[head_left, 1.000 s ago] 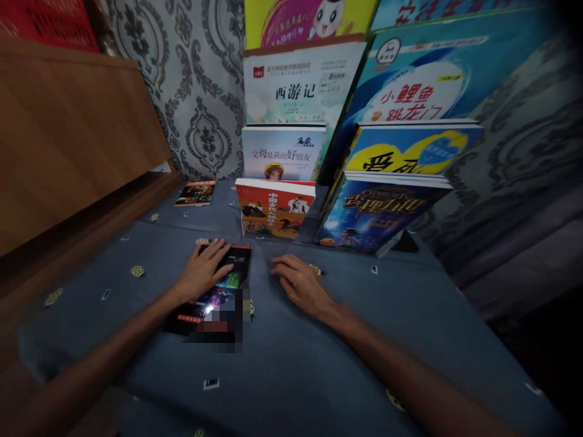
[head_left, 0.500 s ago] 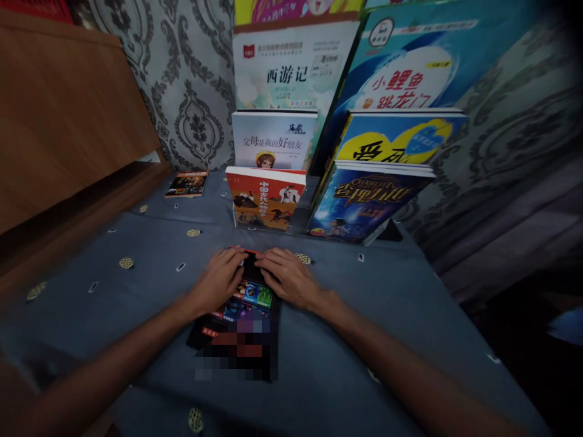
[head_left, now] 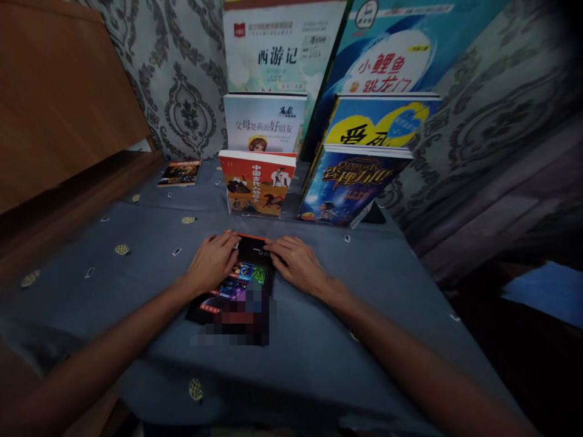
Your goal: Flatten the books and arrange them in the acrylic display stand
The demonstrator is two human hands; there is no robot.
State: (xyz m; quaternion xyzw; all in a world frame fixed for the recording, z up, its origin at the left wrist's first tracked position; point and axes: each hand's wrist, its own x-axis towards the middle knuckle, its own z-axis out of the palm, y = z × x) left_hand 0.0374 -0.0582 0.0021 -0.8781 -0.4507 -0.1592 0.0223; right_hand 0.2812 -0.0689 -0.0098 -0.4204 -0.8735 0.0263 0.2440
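Note:
A dark book with small bright pictures on its cover lies flat on the cloth, its lower part pixelated. My left hand rests across the book's upper left edge, fingers stretched out over the cover and thumb apart. At the upper right edge, my right hand touches the book with its fingertips, the fingers extended. Neither hand lifts the book. Just beyond it stands a red and orange book, and to the right of that a blue book.
More books stand behind in tiers, among them a white one and a yellow and blue one. A small dark booklet lies at the back left. A wooden cabinet borders the left side; patterned fabric hangs behind.
My right fingertips have slid to the right across the dark book, uncovering more of its upper cover. My left hand stays at the left edge. The whole view has shifted slightly.

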